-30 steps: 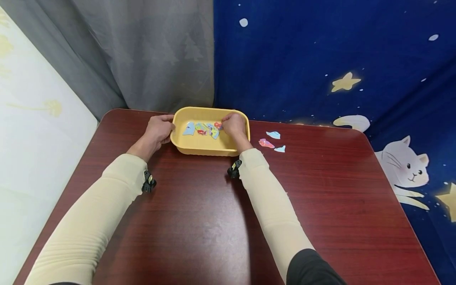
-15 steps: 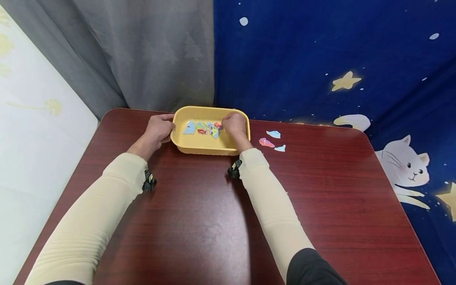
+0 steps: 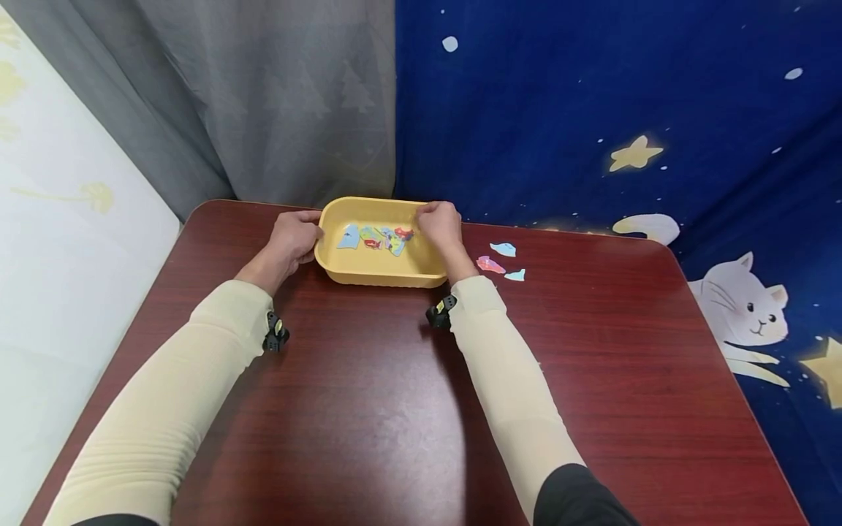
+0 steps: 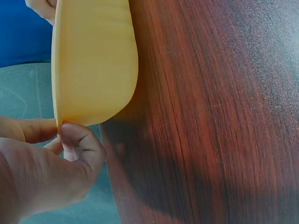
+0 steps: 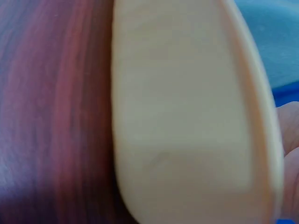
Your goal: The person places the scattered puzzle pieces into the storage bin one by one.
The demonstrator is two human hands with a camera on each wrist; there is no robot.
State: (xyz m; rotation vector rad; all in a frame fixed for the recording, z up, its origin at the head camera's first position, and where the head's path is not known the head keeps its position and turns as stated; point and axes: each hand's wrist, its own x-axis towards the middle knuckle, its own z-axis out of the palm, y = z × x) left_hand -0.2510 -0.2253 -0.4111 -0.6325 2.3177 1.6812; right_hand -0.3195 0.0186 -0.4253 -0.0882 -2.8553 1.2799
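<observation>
Right hand point(image 3: 442, 225) shifting up and rightward away from the printed pieces point(image 3: 373, 237) lying inside the yellow oblong tub point(image 3: 384, 280), its grip impossible to tell, left hand point(image 3: 293, 236) pinching the tub's left rim, three loose cutouts point(image 3: 490, 264) lying rightward on the bench point(image 3: 368, 365).

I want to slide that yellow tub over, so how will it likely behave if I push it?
The yellow tub looks low and wide, so it should slide rather than tip. It looks unbent where the left hand pinches it, so probably stiff. Small pieces lying inside might shift.
</observation>
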